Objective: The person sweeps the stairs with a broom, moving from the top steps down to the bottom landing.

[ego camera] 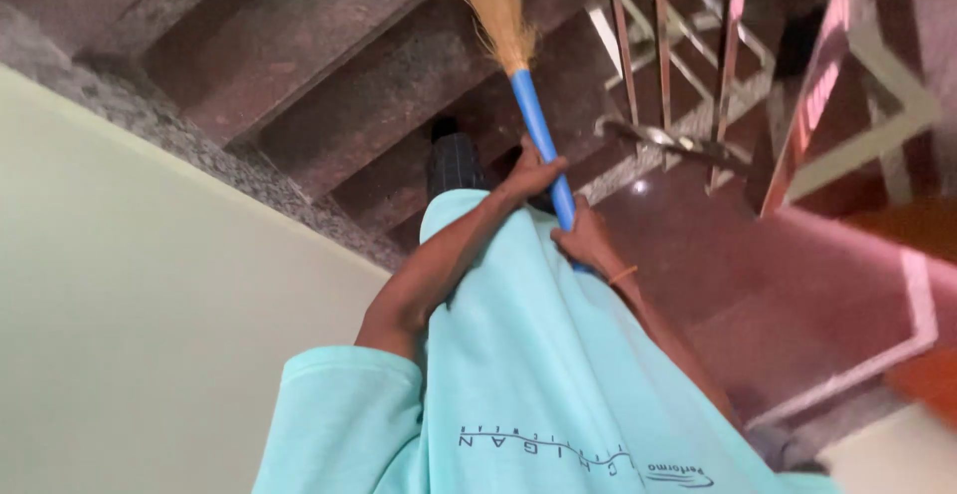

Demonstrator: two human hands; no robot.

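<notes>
Above the stairs (329, 105), left hand (528, 177) and right hand (586, 240) clasp the broom (538, 125) (blue handle, straw bristles).

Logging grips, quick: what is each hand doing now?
Left hand: closed around the blue broom handle.
Right hand: closed on the same handle, lower down.

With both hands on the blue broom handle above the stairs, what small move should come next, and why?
Probably a short sweep of the broom across the step under its bristles. The left hand and right hand both grip the blue handle, and the bristles point at that step.
</notes>
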